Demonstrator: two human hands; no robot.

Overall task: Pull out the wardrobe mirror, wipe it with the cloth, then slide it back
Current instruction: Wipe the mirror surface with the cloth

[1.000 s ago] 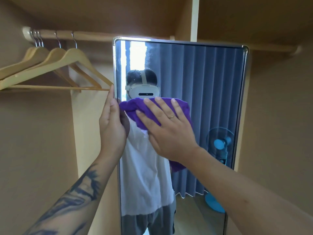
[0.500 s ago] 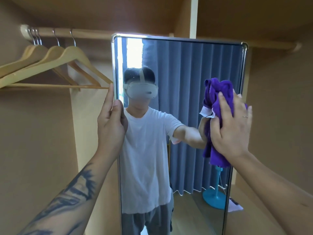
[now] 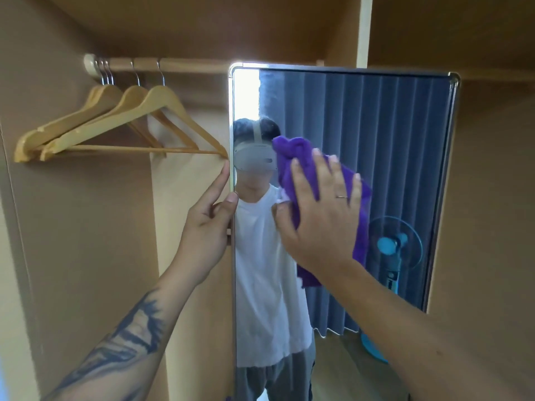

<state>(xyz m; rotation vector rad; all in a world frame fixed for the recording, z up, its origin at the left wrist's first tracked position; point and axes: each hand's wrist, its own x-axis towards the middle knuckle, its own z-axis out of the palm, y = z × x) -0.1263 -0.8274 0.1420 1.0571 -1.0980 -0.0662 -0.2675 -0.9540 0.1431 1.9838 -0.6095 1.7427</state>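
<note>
The tall wardrobe mirror point(image 3: 376, 125) with a thin metal frame stands pulled out in front of me, facing me. My left hand point(image 3: 207, 221) holds its left edge, fingers along the frame and thumb on the front. A purple cloth point(image 3: 292, 157) lies flat against the glass at mid-height, left of centre. My right hand point(image 3: 321, 209) presses on it with fingers spread and straight. The cloth's lower part hangs below my wrist.
Several wooden hangers point(image 3: 121, 123) hang on a rail point(image 3: 179, 65) at the upper left, their tips close to the mirror's left edge. Brown wardrobe panels point(image 3: 492, 198) close in on both sides. A white divider point(image 3: 363, 30) rises above the mirror.
My right hand swept the cloth from the left of the glass to the right edge, then back to the left of centre. My left hand stayed on the frame.
</note>
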